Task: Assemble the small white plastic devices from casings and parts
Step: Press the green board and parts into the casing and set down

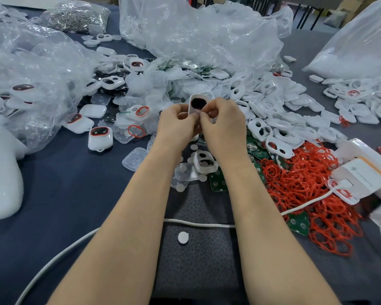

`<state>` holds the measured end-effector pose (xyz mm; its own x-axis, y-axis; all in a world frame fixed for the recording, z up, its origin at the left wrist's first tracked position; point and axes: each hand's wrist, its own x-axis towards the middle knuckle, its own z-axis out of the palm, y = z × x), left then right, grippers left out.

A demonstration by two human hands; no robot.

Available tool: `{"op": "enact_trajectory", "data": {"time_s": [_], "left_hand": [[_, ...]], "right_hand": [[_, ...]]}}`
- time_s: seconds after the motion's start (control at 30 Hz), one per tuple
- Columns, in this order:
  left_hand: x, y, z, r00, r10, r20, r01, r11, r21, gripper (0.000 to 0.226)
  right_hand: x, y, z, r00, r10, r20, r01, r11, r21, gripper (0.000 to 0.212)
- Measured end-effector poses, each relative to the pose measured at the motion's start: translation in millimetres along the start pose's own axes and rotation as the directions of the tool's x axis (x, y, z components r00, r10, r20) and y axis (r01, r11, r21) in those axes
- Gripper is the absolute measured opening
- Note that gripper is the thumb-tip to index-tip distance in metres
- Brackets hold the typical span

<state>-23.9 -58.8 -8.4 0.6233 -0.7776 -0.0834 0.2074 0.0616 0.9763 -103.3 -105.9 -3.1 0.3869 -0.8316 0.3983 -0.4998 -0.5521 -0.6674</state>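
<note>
The left hand (176, 119) and right hand (222, 122) meet fingertip to fingertip, both curled round one white casing (198, 102) and equally near it. It is held above the table (75, 194), long axis pointing away from the person, dark oval window at the far end. One open casing (205, 161) lies between the wrists; the red rings (306, 183) and loose casings (279, 133) heaped to the right are past counting

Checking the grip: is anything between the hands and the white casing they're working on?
Nothing visible does. The left hand and the right hand both grip the white casing directly, fingertips meeting at its lower part. Whether they pinch a small part there, I cannot tell.
</note>
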Motion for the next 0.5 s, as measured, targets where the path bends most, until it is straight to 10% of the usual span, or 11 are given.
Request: {"op": "enact_trajectory", "data": {"time_s": [0.5], "left_hand": [[-1.3,1.1,1.3,0.999,0.031,-0.045,-0.031,1.0,-0.003,0.016]], "right_hand": [[-3.5,-4.1,5.2,1.0,0.018,-0.019,-0.019,1.0,-0.02,0.014]]}}
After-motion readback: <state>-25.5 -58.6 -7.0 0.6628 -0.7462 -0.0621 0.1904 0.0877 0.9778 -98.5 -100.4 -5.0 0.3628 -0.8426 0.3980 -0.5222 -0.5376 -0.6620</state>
